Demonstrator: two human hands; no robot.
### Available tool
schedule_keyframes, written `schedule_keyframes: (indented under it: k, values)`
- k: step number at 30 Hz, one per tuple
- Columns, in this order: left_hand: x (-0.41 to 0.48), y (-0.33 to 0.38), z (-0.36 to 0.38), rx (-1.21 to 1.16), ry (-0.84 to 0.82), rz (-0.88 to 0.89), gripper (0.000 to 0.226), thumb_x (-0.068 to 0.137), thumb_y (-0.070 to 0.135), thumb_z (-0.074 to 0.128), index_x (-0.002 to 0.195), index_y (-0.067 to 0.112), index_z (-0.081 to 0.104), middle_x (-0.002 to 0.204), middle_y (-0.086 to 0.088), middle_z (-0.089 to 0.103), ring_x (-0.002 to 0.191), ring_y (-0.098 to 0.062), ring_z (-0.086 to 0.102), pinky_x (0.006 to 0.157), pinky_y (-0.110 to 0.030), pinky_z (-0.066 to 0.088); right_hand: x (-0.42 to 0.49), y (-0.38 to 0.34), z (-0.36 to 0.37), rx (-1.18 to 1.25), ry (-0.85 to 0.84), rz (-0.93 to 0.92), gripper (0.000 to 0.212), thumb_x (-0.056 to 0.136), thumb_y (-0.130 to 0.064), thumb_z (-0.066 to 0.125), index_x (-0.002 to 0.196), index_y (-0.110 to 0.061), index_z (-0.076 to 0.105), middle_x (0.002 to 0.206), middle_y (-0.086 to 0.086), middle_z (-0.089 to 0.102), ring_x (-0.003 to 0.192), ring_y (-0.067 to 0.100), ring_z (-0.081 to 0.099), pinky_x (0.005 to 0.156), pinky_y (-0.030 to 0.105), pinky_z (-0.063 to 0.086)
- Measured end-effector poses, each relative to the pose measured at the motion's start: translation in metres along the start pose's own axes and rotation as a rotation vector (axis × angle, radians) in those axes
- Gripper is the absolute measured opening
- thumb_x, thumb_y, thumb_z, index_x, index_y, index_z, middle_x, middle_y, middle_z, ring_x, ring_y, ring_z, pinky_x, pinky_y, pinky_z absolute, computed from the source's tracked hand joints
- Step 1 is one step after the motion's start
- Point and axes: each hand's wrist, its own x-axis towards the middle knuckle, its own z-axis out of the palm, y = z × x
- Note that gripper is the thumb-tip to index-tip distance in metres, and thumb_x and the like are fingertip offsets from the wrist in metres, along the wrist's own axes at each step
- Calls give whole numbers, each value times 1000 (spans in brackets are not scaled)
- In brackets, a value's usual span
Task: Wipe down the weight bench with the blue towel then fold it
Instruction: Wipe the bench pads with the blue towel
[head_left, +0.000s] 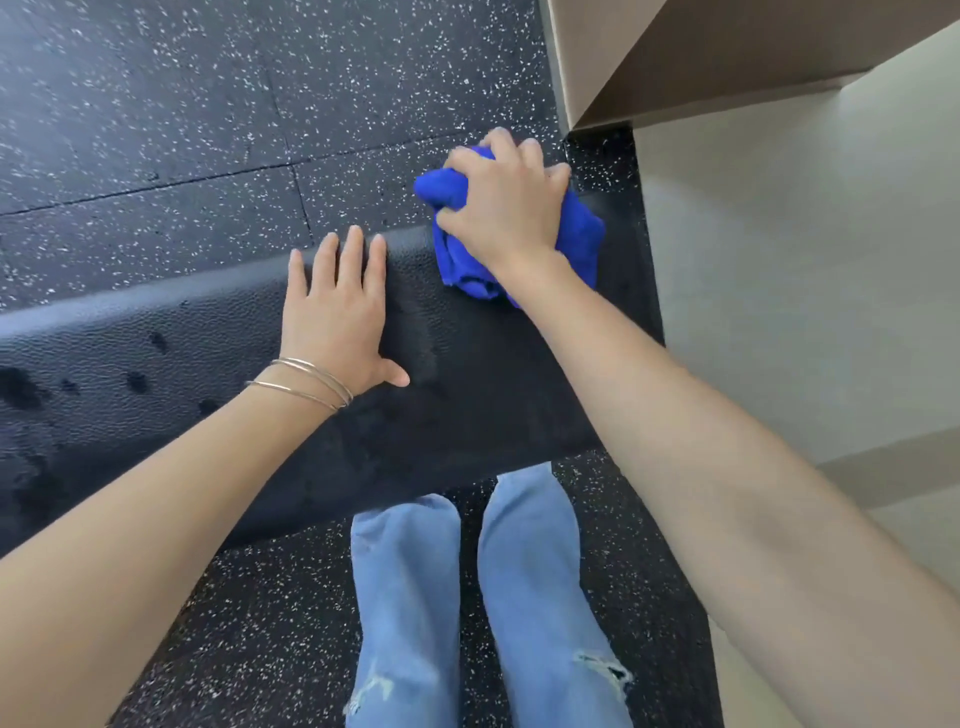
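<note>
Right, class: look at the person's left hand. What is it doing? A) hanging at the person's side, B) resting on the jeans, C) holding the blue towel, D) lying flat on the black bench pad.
D: the left hand lies flat, fingers straight, on the bench pad, while the right hand grips the bunched blue towel.

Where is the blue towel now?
Head view, right of centre: the blue towel is bunched under the right hand on the right end of the weight bench, beside the wall.
</note>
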Motion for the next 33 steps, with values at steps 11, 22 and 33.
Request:
schedule_keyframes:
  k: [11, 22, 33]
  values:
    - [-2, 1, 0, 40, -1, -32, 141, 47, 66, 79, 150, 9, 3, 159, -12, 10, 147, -28, 11, 113, -64, 9, -31, 90, -8, 54, 85, 111, 28, 75, -38, 59, 101, -30, 65, 119, -3, 55, 107, 27, 47, 80, 36, 32]
    - [-5, 3, -6, 50, -27, -47, 140, 49, 66, 78, 150, 10, -1, 159, -11, 7, 147, -28, 8, 112, -65, 11, -174, 110, 12, 106, 156, 21, 19, 60, -25, 70, 78, -21, 70, 99, 4, 65, 81, 32, 57, 69, 40, 42]
    - [-2, 3, -1, 83, -1, -59, 139, 48, 69, 76, 150, 13, 0, 159, -8, 8, 146, -26, 11, 109, -68, 14, -19, 80, -11, 39, 84, 48, 26, 74, -38, 60, 99, -33, 63, 115, -2, 53, 108, 24, 46, 83, 38, 31]
